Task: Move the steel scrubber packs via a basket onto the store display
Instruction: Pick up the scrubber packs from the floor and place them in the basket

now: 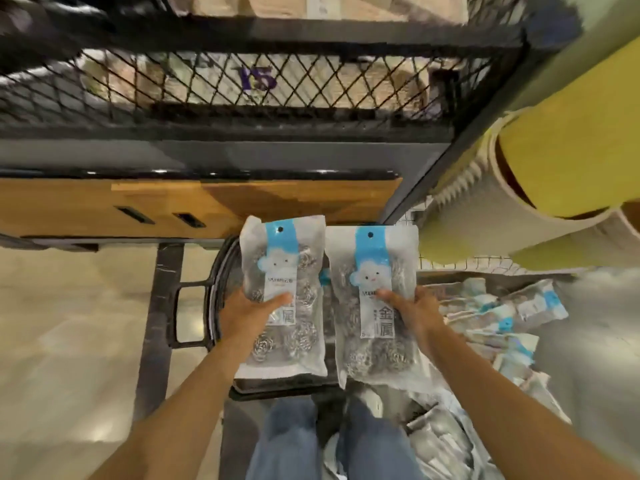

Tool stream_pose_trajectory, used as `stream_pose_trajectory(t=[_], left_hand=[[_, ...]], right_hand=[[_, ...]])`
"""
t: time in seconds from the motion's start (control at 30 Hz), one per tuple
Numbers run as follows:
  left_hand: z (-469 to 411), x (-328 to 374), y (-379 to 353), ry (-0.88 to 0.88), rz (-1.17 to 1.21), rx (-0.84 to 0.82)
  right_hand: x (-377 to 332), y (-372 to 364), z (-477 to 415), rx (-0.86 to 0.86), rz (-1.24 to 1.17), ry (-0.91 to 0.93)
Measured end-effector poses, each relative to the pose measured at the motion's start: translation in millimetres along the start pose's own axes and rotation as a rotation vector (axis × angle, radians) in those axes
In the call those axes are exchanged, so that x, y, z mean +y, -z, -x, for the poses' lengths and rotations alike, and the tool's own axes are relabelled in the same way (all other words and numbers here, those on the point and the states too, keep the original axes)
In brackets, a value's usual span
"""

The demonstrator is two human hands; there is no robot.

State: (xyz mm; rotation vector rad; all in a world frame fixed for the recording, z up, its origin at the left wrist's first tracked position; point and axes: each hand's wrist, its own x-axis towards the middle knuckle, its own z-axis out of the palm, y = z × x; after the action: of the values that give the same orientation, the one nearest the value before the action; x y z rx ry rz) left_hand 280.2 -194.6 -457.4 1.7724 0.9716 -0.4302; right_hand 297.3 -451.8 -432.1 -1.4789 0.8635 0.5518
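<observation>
steel scrubber packs, one gripped by left hand and one by right hand over the basket, could've slipped off thumbs, landing beside it.

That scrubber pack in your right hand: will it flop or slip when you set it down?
Probably light: the right hand alone holds the scrubber pack by its middle. Likely fairly stiff, since its far end shows no droop. Its glossy surface looks slippery, so it may slide on other packs.

Two scrubber packs are in hand, the left pack and the right pack; two hands, left hand and right hand; one basket; heaped packs beyond counting
</observation>
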Motion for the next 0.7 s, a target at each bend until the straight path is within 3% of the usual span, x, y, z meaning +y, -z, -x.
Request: stream_pose_trajectory(t=[0.37,0.7], left_hand=[[-166.9,-134.5,-84.6,0.113,-0.050,0.019],[-264.8,-235.3,-143.1,0.160,-0.098,0.056]], right_hand=[[127.5,-27.7,-221.6,0.071,0.250,-0.020],[229.5,-26.8,-356.1,0.160,0.396,-0.063]])
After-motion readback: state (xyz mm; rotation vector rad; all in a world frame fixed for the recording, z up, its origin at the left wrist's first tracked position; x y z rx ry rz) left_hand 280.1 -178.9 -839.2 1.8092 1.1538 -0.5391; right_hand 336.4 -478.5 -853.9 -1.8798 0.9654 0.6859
